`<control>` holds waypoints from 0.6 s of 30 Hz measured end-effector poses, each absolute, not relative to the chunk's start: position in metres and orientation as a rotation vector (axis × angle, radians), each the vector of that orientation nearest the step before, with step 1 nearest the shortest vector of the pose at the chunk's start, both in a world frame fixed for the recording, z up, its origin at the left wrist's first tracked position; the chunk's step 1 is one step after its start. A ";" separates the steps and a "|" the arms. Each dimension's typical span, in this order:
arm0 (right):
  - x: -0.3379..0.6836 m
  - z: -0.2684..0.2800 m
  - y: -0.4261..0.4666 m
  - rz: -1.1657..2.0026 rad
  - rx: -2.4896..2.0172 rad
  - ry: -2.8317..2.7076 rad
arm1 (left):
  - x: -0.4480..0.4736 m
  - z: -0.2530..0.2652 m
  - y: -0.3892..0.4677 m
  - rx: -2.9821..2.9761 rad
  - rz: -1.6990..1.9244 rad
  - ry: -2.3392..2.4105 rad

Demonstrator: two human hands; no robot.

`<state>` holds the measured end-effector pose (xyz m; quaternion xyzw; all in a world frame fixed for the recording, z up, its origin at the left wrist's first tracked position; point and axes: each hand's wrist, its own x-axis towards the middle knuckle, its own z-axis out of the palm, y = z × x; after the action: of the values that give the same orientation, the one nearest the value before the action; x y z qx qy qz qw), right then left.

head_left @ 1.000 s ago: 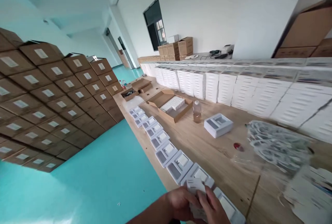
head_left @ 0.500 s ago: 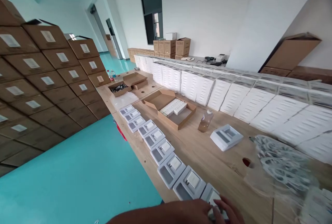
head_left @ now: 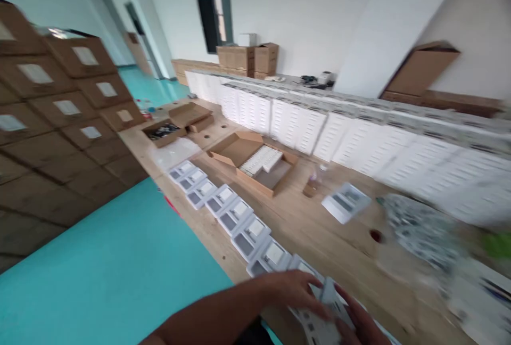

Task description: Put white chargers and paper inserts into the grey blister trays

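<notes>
At the near edge of the tabletop (head_left: 319, 228), low in the head view, both hands meet over one small white tray (head_left: 325, 307). The left hand (head_left: 289, 289) comes in from the left with fingers spread along the tray's upper-left side; the right hand (head_left: 359, 326) lies just beside it at the lower right, partly cut by the frame. The tray sits between the two grips, touched by both; motion blur hides whether either grip is clenched on it or merely resting, so I cannot tell. The left hand appears the nearer to the tray's middle.

The tray forms the near end of a row of white trays (head_left: 235, 217) laid edge to edge along the tabletop's left rim. That row's long axis runs from the hands away to the upper left.

Further off, to the right of the row:
- an open cardboard box (head_left: 255, 166) with white items inside;
- a small bottle (head_left: 313, 182);
- a separate white tray (head_left: 345, 202), well apart.

Beyond stands a wall of stacked white boxes (head_left: 359, 137).
</notes>
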<state>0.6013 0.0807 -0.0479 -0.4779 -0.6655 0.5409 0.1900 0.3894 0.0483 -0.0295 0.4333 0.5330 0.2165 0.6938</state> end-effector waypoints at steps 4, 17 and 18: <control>0.594 -0.003 0.086 1.476 -1.271 -1.959 | 0.394 -0.023 0.065 0.520 0.435 0.634; 0.618 -0.019 0.100 1.375 -1.473 -1.490 | 0.446 -0.028 0.075 0.517 0.747 0.823; 0.619 -0.019 0.101 1.362 -1.478 -1.481 | 0.449 -0.028 0.075 0.500 0.758 0.847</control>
<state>0.6194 0.1009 -0.0185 -0.5616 -0.5627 0.5173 0.3168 0.4485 0.0748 -0.0284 0.2341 0.3970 0.3549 0.8134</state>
